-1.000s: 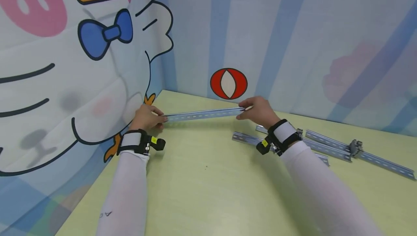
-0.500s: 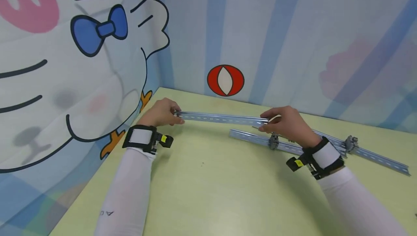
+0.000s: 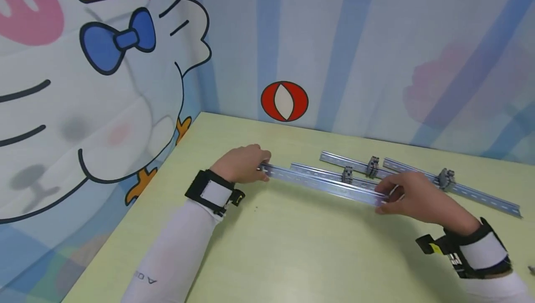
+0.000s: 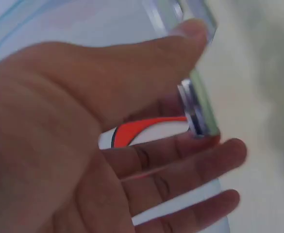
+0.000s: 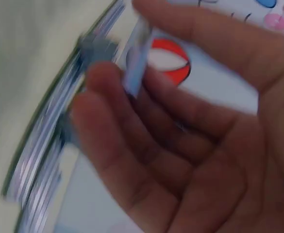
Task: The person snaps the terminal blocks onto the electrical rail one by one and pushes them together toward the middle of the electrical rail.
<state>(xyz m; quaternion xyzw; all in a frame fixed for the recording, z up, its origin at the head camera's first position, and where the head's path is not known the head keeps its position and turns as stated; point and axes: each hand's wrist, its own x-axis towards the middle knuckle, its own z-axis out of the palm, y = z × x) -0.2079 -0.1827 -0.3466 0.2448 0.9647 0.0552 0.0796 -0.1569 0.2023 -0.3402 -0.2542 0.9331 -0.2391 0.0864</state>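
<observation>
The person is holding a DIN rail [image 3: 323,184] by its two ends — the left hand [image 3: 242,166] is pinching the far-left end, the right hand [image 3: 411,198] is gripping the near-right end. Its long axis is running straight from hand to hand, just above the worktop [image 3: 267,247], just beside the other rails [image 3: 355,166] lying beyond it.

1. A long, thin, silvery-blue metal rail [image 3: 323,184] with a row of small slots along its face is held by both ends just above the pale green tabletop.
2. It runs slantwise, its left end [image 4: 197,109] farther away and its right end [image 5: 134,63] nearer.
3. It lies just in front of, and roughly parallel to, the other rails on the table.
</observation>
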